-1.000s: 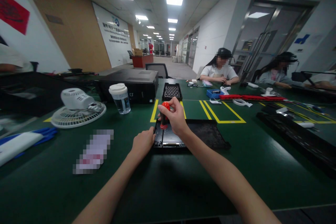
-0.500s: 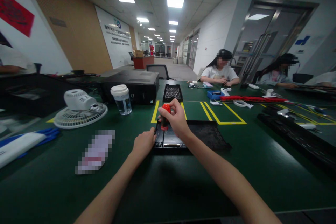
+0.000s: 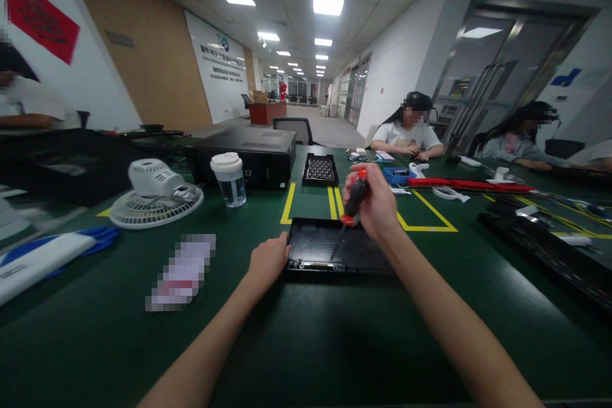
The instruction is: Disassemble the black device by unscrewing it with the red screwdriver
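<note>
A screwdriver (image 3: 356,196) with a black and red handle is in my right hand (image 3: 381,205), its fingers wrapped round the grip. The shaft slants down to the left, its tip close to the near edge of a shallow black plastic panel (image 3: 315,242); whether it touches cannot be made out. The panel lies flat on the green table, a metallic strip along its near edge. My left hand (image 3: 269,259) grips the panel's left edge, its fingertips partly hidden behind that edge. My right forearm covers the panel's right part.
Left of the panel are a lidded cup (image 3: 229,180), a white fan (image 3: 155,194) and a pixelated flat item (image 3: 184,273). A black computer case (image 3: 243,153) and a black tray (image 3: 320,169) stand behind. Long black parts (image 3: 540,255) lie right. A co-worker (image 3: 408,131) sits across.
My right hand has moved right with the screwdriver, from the panel's left end towards its middle. The screwdriver, upright before, now leans. My left hand stays at the left edge.
</note>
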Available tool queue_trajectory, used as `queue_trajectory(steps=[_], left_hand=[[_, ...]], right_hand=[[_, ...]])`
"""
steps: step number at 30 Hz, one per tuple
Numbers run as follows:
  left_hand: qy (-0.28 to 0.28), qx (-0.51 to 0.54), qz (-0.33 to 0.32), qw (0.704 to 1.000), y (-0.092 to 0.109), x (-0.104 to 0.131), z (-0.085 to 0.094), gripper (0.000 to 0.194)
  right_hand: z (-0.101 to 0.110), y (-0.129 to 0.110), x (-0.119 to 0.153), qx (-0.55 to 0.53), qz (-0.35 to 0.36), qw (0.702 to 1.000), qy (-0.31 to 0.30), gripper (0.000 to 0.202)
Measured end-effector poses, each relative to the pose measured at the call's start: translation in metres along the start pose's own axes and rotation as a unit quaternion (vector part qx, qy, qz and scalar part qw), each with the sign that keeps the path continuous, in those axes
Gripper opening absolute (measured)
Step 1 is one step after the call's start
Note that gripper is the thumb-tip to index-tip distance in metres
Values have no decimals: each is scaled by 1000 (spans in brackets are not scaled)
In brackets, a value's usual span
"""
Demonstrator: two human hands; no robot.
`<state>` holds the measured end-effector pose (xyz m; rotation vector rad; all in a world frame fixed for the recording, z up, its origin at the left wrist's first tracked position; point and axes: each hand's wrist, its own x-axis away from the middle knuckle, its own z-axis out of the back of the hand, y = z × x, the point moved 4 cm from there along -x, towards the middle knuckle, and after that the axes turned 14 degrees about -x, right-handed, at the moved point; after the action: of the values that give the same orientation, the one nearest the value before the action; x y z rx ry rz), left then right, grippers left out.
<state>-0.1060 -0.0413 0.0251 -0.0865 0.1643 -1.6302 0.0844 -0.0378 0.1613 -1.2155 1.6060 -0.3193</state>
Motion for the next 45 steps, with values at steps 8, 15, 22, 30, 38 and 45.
queue_trajectory(steps=[8,15,22,30,38,45], left_hand=[[-18,3,12,1000,0,1,3,29],[-4,7,5,1000,0,1,0,29],[1,45,-30,999,3,2,1,37],[-71,133,-252,956,15,16,12,27],[19,105,-400,910,58,48,33,13],[37,106,-449,887,83,59,21,17]], right_hand=[[50,-48,46,635,-35,718,-282,33],[136,-11,107,737,-98,567,-354,11],[153,-16,134,741,-102,588,-308,18],[193,-27,127,752,-132,590,-264,21],[235,-26,103,768,-123,599,-194,26],[213,-11,100,773,-115,601,-165,35]])
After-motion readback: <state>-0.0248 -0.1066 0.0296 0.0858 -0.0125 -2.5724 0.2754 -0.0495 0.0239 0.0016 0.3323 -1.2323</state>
